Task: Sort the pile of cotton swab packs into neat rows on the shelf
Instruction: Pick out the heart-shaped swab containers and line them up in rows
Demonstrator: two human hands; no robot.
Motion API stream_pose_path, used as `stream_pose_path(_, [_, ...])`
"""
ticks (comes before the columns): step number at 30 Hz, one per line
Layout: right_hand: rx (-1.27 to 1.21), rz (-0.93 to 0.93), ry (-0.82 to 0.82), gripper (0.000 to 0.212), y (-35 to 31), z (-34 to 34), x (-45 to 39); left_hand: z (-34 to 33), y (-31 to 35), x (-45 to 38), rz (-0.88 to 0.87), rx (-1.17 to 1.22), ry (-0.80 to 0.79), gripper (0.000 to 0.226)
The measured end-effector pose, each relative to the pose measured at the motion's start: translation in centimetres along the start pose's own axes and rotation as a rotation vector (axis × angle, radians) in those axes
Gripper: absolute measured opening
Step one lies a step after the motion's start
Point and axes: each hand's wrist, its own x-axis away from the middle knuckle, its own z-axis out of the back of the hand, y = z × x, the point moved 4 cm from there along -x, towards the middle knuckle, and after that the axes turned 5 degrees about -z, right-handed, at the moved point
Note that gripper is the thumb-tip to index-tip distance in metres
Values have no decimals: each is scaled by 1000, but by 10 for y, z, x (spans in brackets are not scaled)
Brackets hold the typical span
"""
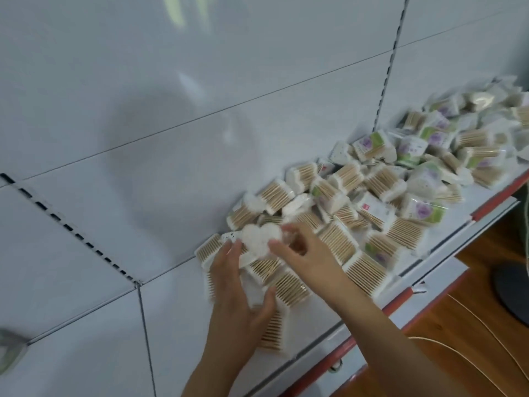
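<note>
glossy plastic swab packs [337, 242], wooden floor [469, 333]

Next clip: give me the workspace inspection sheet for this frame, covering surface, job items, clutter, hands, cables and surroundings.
Surface: white shelf with a red front edge, white panel wall behind.
Job's things: loose pile of cotton swab packs spread along the shelf; no neat row visible yet.
Clutter: blurred green-white object at lower left, unidentifiable.
Hands: left hand grips packs at the pile's near end; right hand pinches a heart-shaped pack.
Cables: thin pale cords on the floor.
Surroundings: wooden floor, dark round base at right.
</note>
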Motion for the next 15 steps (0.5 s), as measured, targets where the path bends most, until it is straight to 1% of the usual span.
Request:
stream_pose_path(1, [-74, -40, -164, 40, 1, -11, 4, -1, 6, -4, -13, 9, 18, 90])
stream_pose_path(2, [-82, -68, -262, 43, 5, -20, 6, -1, 10, -7, -3, 25, 47, 83])
stream_pose_path(3, [-49, -71, -295, 49, 5, -25, 6, 0, 9, -9, 24, 59, 97, 75])
stream_pose_path(4, [-14, -53, -293, 55, 4, -26, 4, 4, 4, -9, 67, 113, 151, 67])
stream_pose_path(6, [24, -41, -217, 63, -3, -21, -3, 11, -9, -4, 194, 263, 251, 65])
stream_pose_path(7, [58, -34, -148, 62, -6, -16, -10, 16, -14, -1, 254, 319, 291, 66])
stream_pose_path(9, [136, -12, 32, 54, -10, -9, -29, 24, -23, 10, 328, 348, 335, 65])
stream_pose_path(10, [130, -16, 103, 51, -9, -8, -41, 26, -27, 15, 354, 344, 337, 64])
stream_pose_path(12, [81, -42, 179, 58, -8, -14, -64, 25, -39, 27, 395, 348, 313, 65])
stream_pose_path(15, [197, -17, 220, 66, -17, -34, -84, 19, -51, 40, 402, 300, 261, 68])
